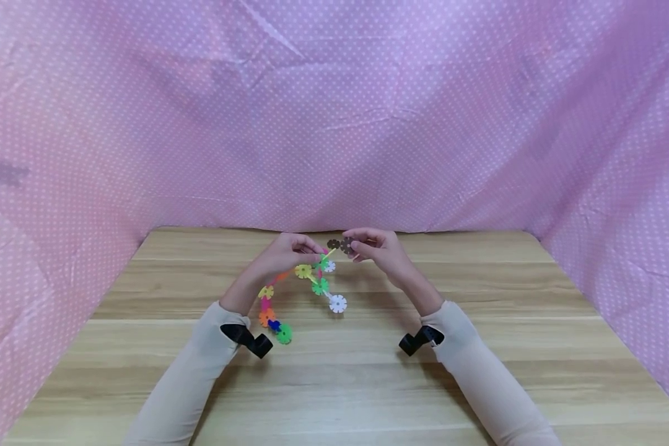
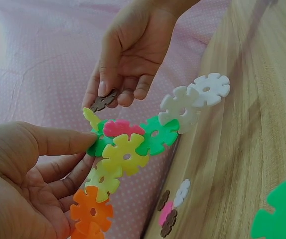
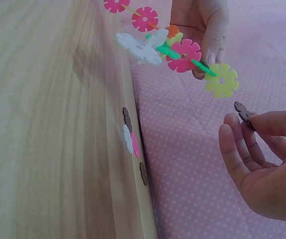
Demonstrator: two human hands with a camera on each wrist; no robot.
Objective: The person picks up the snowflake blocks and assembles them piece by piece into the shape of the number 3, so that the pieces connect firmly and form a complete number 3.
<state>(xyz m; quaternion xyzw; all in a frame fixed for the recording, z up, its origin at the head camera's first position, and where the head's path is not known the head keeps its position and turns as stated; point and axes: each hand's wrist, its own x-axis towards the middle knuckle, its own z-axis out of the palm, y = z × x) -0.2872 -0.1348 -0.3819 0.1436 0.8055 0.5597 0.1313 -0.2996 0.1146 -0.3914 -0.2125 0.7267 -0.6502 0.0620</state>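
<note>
My left hand pinches a green notched disc between thumb and fingers, near one end of a chain of interlocking plastic discs. A yellow disc sticks out past the pinched one, on the side toward my right hand. The chain branches below the left hand: one arm ends in a white disc, the other curves through an orange disc to a green end disc. My right thumb and fingers pinch a loose brown disc, held close to the yellow one but apart from it.
Several loose discs lie near the table's far edge, among them a white disc, a pink disc and a brown disc. The wooden table ends at a pink dotted cloth hanging behind and along both sides.
</note>
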